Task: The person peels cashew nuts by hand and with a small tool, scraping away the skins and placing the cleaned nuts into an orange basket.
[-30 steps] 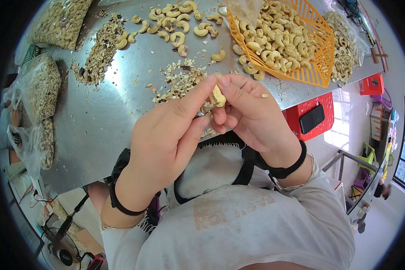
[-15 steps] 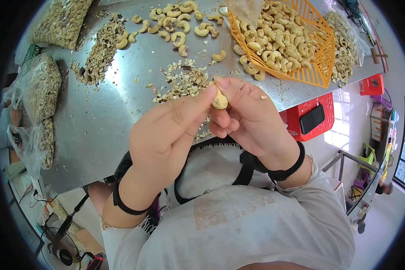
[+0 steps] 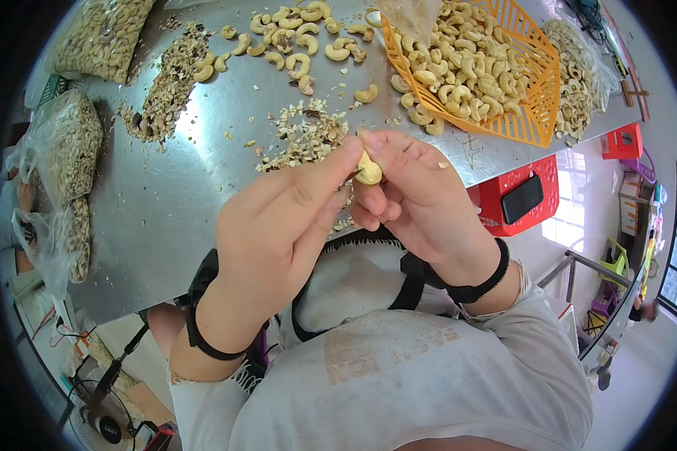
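A pale yellow cashew (image 3: 368, 171) is held up between my two hands, above the near edge of the metal table (image 3: 158, 218). My right hand (image 3: 421, 188) pinches it between thumb and fingers. My left hand (image 3: 286, 210) is closed against the nut's left side, its thumb and forefinger pressed together; a thin dark item shows at those fingertips, too small to make out. Just behind the hands lies a heap of pale skin flakes and crumbs (image 3: 308, 135). Loose cashews (image 3: 297, 64) are scattered farther back.
An orange slotted basket (image 3: 545, 98) full of cashews stands at the back right, beside a bag of nuts (image 3: 572, 75). Brown scraps (image 3: 169, 86) lie at the back left near filled plastic bags (image 3: 75, 150). A phone (image 3: 522, 200) rests on a red stool (image 3: 493, 203).
My left hand has shifted slightly at the nut, and its fingers have tilted. The thin dark item now shows against the nut. My right hand has barely moved.
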Demonstrator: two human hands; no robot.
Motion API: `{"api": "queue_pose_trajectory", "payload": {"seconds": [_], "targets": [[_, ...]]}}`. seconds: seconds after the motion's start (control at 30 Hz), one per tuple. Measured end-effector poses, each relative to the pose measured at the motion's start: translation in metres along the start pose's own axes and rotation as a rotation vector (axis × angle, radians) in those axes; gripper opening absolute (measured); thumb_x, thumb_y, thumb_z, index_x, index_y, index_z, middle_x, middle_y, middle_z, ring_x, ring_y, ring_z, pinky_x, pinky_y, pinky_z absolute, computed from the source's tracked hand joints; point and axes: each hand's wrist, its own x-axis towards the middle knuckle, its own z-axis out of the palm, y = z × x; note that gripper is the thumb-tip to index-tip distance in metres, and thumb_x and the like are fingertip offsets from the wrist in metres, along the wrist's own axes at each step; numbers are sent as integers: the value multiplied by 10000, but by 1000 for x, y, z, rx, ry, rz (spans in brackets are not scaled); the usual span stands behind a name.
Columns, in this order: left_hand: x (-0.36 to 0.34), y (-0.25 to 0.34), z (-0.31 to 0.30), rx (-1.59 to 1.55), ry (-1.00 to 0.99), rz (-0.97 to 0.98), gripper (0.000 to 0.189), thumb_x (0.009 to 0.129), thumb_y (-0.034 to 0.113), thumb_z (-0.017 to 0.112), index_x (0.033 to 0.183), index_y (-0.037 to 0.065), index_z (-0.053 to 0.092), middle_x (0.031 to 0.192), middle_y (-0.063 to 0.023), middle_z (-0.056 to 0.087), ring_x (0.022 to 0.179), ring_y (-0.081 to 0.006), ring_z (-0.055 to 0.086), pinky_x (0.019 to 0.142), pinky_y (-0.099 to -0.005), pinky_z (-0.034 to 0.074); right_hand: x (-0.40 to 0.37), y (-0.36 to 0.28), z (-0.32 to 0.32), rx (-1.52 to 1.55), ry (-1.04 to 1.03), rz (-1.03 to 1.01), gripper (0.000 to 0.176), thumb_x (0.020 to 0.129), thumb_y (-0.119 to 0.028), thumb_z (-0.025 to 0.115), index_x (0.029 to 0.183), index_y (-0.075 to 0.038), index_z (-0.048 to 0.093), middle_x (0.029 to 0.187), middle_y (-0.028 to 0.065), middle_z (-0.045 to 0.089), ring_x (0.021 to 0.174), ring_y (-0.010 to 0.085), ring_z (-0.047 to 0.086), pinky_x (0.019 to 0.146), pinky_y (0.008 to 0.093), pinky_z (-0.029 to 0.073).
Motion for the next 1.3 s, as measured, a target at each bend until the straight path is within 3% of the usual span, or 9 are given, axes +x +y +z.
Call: {"api": "queue_pose_trajectory", "payload": {"seconds": [0.13,0.27,0.33,0.67,0.97,1.07,1.17,1.23,1.3], "targets": [[-1,-2,0,139,39,137,366,694,-66,527,1044,36,545,770,-94,590,613,-201,548,544,-233,423,-1,1,-1,1,11,-22,218,833,-231,491,789,-19,515,538,21,505,417,63,437,421,181,386],[-1,2,-2,8,19,73,349,702,-61,529,1037,33,551,790,-95,594,628,-186,550,560,-225,421,-2,0,1,-30,7,-32,219,831,-234,494,801,-18,518,540,21,507,417,60,435,420,179,384],[-1,8,-5,-379,-12,-240,340,714,-50,531,1042,34,549,809,-97,597,643,-171,553,581,-225,419,-3,1,-1,-19,-10,-34,220,831,-235,495,806,-18,519,541,21,507,418,58,433,421,179,385],[-2,9,-6,-260,-17,-201,350,706,-29,556,1051,27,541,808,-103,597,653,-176,560,597,-231,424,-2,0,-1,-21,-80,-62,229,827,-240,503,831,-12,525,607,24,525,448,49,437,427,174,378],[4,7,-11,-152,-60,3,327,705,-52,547,1026,13,551,780,-119,595,639,-191,571,574,-236,434,-3,3,-5,-107,-117,-117,209,823,-242,511,819,-33,528,639,11,535,477,42,465,415,146,332],[3,10,-12,-240,-79,-86,297,733,-40,532,1026,4,549,778,-108,600,648,-168,571,580,-232,437,-2,2,-4,-94,-125,-117,207,824,-242,510,809,-37,524,642,11,537,480,42,467,418,143,334],[0,12,-13,-599,-71,-278,274,766,-28,504,1037,-7,540,772,-90,602,673,-137,569,584,-226,441,-5,-1,0,-112,-94,-101,203,826,-242,505,807,-40,524,653,13,541,490,41,473,421,140,335],[0,16,-18,-701,-132,-561,281,782,-23,482,1061,-17,519,793,-87,597,689,-127,572,590,-220,444,-4,0,-2,-98,-129,-113,201,828,-241,503,807,-42,523,659,14,543,495,40,475,421,140,336],[0,15,-15,-734,-107,-508,292,779,-24,485,1069,-18,512,806,-89,594,692,-128,573,589,-219,444,-3,1,-3,-85,-164,-125,199,829,-239,500,807,-43,523,665,16,545,500,40,477,422,140,337]]}}
